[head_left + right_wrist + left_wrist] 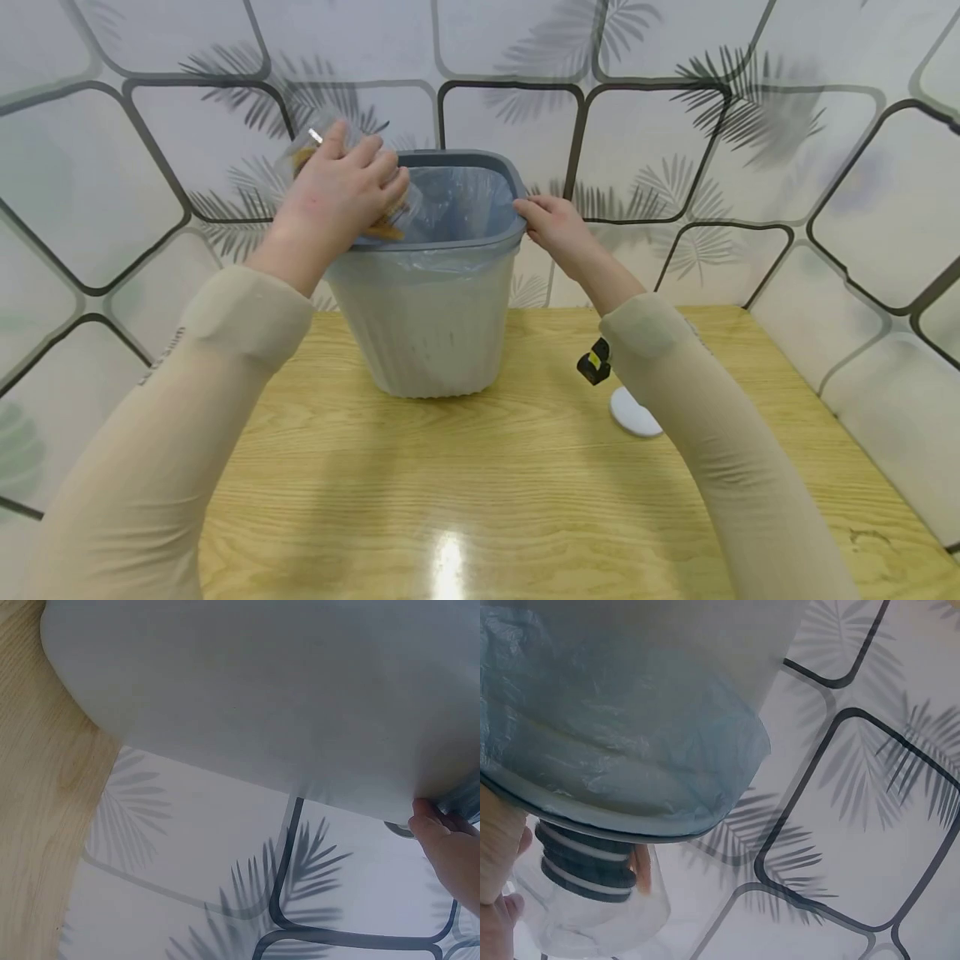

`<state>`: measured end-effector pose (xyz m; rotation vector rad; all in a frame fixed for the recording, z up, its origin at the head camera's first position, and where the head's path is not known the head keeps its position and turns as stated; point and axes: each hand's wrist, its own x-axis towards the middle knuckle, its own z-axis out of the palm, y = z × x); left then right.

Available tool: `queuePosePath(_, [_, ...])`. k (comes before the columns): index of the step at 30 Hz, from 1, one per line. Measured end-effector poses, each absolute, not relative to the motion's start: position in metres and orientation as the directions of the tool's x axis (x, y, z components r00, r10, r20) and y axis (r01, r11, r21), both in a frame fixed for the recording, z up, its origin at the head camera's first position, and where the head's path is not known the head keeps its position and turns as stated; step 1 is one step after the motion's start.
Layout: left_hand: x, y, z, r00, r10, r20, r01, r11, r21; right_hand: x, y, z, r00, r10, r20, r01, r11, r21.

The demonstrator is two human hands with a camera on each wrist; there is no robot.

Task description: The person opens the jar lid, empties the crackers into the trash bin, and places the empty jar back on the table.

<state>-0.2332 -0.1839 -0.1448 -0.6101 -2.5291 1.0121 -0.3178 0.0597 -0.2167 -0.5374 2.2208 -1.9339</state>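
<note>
A pale, ribbed trash bin (427,325) with a grey rim and a translucent bluish liner bag (461,204) stands tilted on the table. At the rim's left side, my left hand (341,187) grips a clear plastic container (592,926), held over the bin's opening in the head view. Dark sandwich cookies with white filling (585,859) show through its wall in the left wrist view, beside an orange-brown piece. My right hand (558,233) pinches the bin's right rim, thumb and fingers at the edge. The left palm hides most of the container from above.
A white round disc (633,410) lies on the wooden table (450,483), partly behind the right sleeve. Beside that sleeve is a small black item (595,363) with a yellow mark. The patterned wall (795,167) rises close behind the bin.
</note>
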Motion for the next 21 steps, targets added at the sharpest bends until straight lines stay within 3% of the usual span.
queuePosePath(11, [-0.2331,-0.182,-0.146,-0.854,0.506,0.122,0.257,0.614,-0.746,-0.3178,0.0596,-0.2174,-0.931,-0.349,0.106,-0.153,0.111,-0.982])
queuePosePath(21, [-0.2345,-0.1894,-0.147,-0.826,0.475,0.304,0.213,0.762,-0.611,-0.3188,0.0597,-0.2169,-0.925,-0.363,0.113,-0.164,0.113,-0.98])
